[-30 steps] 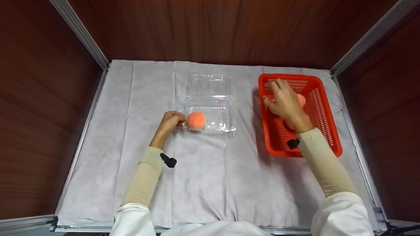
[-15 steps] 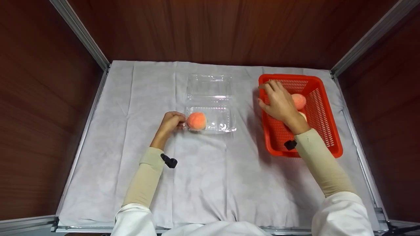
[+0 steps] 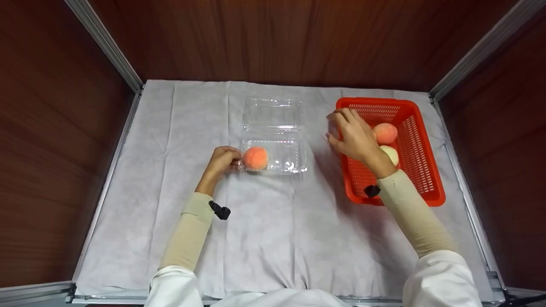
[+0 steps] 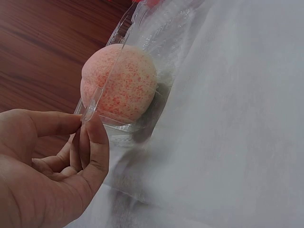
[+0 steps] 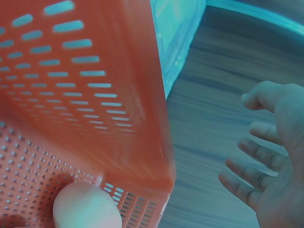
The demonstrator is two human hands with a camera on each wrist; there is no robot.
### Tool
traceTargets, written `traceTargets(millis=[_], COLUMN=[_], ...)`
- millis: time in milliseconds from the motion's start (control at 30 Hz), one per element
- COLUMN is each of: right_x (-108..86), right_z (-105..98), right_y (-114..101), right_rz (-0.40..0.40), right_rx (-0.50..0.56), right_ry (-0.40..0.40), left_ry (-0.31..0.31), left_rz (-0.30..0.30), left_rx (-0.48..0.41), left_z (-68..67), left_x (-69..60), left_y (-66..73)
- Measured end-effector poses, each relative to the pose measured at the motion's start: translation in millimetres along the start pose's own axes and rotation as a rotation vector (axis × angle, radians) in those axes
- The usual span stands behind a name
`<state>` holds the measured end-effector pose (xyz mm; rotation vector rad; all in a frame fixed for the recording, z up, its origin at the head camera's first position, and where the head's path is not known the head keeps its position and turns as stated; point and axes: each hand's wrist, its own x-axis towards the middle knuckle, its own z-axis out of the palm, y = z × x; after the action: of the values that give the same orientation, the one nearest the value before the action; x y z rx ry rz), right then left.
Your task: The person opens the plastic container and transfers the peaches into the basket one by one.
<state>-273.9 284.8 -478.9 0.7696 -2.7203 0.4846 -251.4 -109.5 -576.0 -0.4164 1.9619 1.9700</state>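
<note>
My left hand [image 3: 223,159] pinches the left edge of a clear plastic clamshell box [image 3: 281,155], thumb against fingers on the rim in the left wrist view. The box lies with its lid folded back. Inside its left end sits a pinkish-orange peach [image 3: 255,158], close to those fingers. Over the left rim of a red plastic basket [image 3: 394,198] is my right hand [image 3: 353,134], its fingers spread and slightly bent. The right wrist view shows nothing in that hand [image 5: 275,156]. An orange-pink peach [image 3: 386,133] and a pale yellowish one [image 3: 390,155] lie in the basket, the pale one partly behind my wrist.
A wrinkled pale cloth [image 3: 256,238] covers the table. Dark wood panels [image 3: 281,38] with metal corner rails stand at the back and both sides. The basket's perforated wall [image 5: 71,71] rises beside my right hand.
My right hand has moved left from over the basket's inside to its left rim, uncovering more of the peaches there. My left hand keeps its grip on the box edge.
</note>
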Motion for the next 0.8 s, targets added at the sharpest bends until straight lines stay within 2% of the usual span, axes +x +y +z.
traceTargets(millis=[433, 800], right_x=[8.3, 14.7], right_z=[9.2, 14.3], right_y=[-15.3, -30.3], right_rz=[-0.055, -0.066], right_rx=[0.018, 0.031], right_ry=[-0.017, -0.022], left_ry=[-0.003, 0.000], left_rz=[0.003, -0.006], left_rx=[-0.005, 0.005], left_z=[-0.9, -1.6], left_x=[1.0, 0.3], left_y=[-1.5, 1.9])
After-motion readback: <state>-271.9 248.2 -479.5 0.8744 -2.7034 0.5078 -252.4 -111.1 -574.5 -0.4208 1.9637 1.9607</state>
